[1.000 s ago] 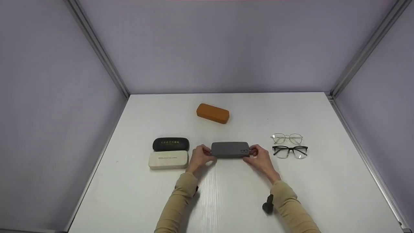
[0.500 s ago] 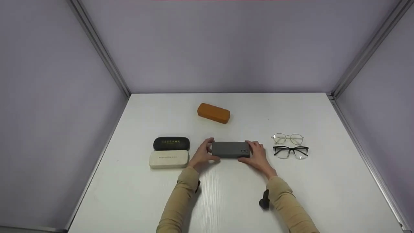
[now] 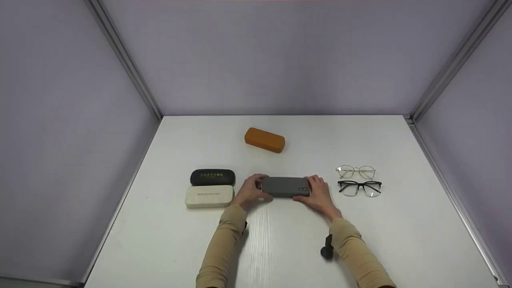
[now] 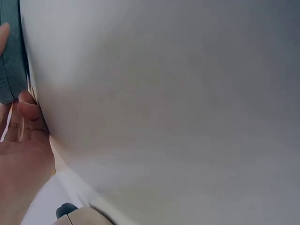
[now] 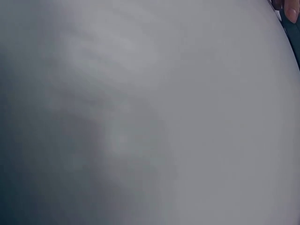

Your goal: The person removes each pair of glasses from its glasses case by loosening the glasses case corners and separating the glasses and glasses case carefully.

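A grey glasses case [image 3: 285, 187], its lid closed and marked with a small glasses symbol, lies lengthwise in the middle of the table. My left hand [image 3: 250, 189] grips its left end, thumb along the front side. At the other end my right hand [image 3: 319, 196] holds it, with the thumb in front and fingers over the back corner. In the left wrist view the case [image 4: 13, 61] shows at the upper left edge, with the left hand [image 4: 26, 159] below it. The right wrist view catches only a fingertip [image 5: 291, 14] and a sliver of the case.
Left of my hands, a black glasses case [image 3: 213, 177] lies behind a cream one [image 3: 209, 196]. An orange glasses case [image 3: 265, 140] sits farther back, slanted. To the right are thin-framed glasses [image 3: 355, 172] and black-framed glasses [image 3: 359, 188]. Walls [image 3: 256, 60] enclose the white table [image 3: 280, 248].
My right hand has shifted inward, its thumb sliding left along the front of the grey case. My left thumb has come farther along the front too. The case stays nearly in place.
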### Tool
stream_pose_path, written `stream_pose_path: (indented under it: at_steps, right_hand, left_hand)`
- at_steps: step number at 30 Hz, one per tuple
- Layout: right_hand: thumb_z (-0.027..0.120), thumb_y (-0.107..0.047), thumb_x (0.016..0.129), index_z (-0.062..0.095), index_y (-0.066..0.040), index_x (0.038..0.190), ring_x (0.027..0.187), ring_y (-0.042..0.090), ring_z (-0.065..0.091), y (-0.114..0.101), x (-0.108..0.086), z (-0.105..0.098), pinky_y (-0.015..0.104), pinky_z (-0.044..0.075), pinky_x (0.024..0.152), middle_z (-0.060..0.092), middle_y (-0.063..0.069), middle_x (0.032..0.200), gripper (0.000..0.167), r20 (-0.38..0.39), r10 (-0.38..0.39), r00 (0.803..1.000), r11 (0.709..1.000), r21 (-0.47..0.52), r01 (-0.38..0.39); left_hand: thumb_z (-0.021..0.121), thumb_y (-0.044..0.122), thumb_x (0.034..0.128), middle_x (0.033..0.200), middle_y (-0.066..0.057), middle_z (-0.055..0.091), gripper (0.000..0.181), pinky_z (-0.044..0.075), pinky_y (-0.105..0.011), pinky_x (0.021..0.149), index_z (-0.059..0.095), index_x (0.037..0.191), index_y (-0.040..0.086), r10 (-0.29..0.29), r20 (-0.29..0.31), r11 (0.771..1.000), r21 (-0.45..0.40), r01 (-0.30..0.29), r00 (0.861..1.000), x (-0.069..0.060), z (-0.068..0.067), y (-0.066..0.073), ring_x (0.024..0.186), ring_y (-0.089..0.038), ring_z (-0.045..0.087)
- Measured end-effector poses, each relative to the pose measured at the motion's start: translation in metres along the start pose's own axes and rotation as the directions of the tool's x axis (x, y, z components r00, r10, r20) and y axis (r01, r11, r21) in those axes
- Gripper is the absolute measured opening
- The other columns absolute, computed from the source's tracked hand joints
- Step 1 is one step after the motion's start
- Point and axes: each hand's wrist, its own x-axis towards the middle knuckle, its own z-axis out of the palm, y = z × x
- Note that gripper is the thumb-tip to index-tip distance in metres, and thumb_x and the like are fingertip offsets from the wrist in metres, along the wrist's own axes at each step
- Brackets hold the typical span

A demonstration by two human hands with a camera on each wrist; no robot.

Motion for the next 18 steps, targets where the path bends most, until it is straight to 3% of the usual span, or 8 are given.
stream_pose_path:
  at_steps: [9, 18]
  right_hand:
    - [0.086, -0.056, 0.071, 0.058, -0.003, 0.131, 0.118, 0.035, 0.052, -0.0006, -0.0019, -0.0018, 0.055, 0.038, 0.101, 0.059, 0.017, 0.125, 0.085, 0.007, -0.024, 1.000, 0.999, -0.027, 0.024]
    - [0.085, -0.056, 0.071, 0.060, -0.003, 0.129, 0.113, 0.034, 0.055, -0.0019, -0.0054, 0.0007, 0.055, 0.040, 0.098, 0.065, 0.016, 0.121, 0.083, -0.038, -0.058, 0.998, 0.996, -0.064, 0.056]
  left_hand:
    - [0.094, 0.016, 0.0657, 0.108, -0.007, 0.066, 0.068, 0.049, -0.034, 0.086, 0.067, 0.127, 0.011, 0.049, 0.005, 0.994, 0.092, -0.049, 0.999, 0.0025, -0.0037, -0.0032, 0.093, -0.017, 0.056]
    - [0.094, 0.019, 0.0651, 0.106, -0.006, 0.069, 0.066, 0.050, -0.032, 0.084, 0.070, 0.126, 0.011, 0.046, 0.010, 0.991, 0.125, -0.047, 0.999, 0.0039, -0.0058, -0.0028, 0.093, -0.016, 0.058]
